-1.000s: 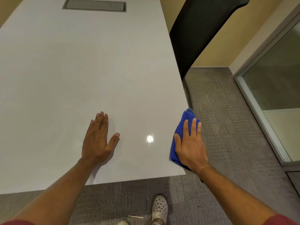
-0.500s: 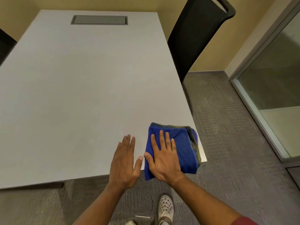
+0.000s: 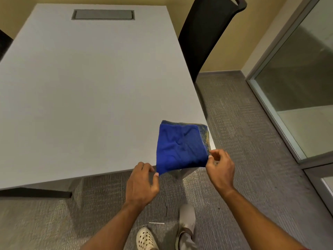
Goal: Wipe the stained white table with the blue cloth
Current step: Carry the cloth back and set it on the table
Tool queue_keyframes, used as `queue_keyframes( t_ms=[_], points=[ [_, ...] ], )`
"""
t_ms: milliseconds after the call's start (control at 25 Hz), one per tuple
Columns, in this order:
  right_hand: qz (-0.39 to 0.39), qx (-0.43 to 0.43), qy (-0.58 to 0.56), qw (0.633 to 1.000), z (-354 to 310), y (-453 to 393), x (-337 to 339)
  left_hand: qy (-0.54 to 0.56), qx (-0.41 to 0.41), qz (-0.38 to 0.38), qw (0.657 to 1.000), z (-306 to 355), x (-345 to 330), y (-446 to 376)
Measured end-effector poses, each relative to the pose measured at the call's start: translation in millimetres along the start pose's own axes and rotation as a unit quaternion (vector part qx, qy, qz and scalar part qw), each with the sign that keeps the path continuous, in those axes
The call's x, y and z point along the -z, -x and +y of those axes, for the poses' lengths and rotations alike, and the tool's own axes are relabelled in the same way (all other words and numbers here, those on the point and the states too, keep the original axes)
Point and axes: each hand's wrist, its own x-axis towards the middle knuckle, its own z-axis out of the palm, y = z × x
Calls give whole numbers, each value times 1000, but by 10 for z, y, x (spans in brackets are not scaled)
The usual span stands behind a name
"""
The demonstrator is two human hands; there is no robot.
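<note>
Both palms have come up off the surface since half a second ago, when my right pressed flat on the cloth and my left lay flat beside it; now each pinches a near corner. Far left: dark chair edge [image 3: 4, 44] just in view. White table [image 3: 86, 91] runs ahead, grey cable hatch [image 3: 103, 14] at the far end; no stains I can make out from here. Left hand [image 3: 142, 184] sits at the near table edge, thumb and fingers closed narrow on the cloth's lower-left corner, which hangs past the edge. Blue cloth [image 3: 180, 147] lies folded on the near right corner of the table, top layer creased, a greyish-yellow under-layer showing along its far and right sides. Right hand [image 3: 220, 165] is off the table's right side, fingertips nipping the lower-right corner. Black chair [image 3: 203, 38] stands against the right edge; glass partition [image 3: 302, 73] beyond. Judgement: refolding or turning the cloth for a clean face. To do it well, lift both corners evenly, keep the fold square, bring the blue side down, then lay it fully on the table before pressing, so it doesn't slide off the corner.
</note>
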Motion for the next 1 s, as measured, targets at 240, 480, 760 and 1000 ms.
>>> queue_keyframes(
  t_ms=[240,480,760,1000],
  points=[
    [-206,-200,-93,953,248,-126,133,122,252,-77,957,164,-159,-31],
    [-321,-231,-179,901,378,-290,64,228,326,-69,915,279,-241,-138],
    [-284,-180,-223,915,480,-273,70,268,325,-44,906,284,-246,-78],
    [-316,-193,-290,882,462,-278,247,302,340,34,890,345,-119,-51]
  ],
)
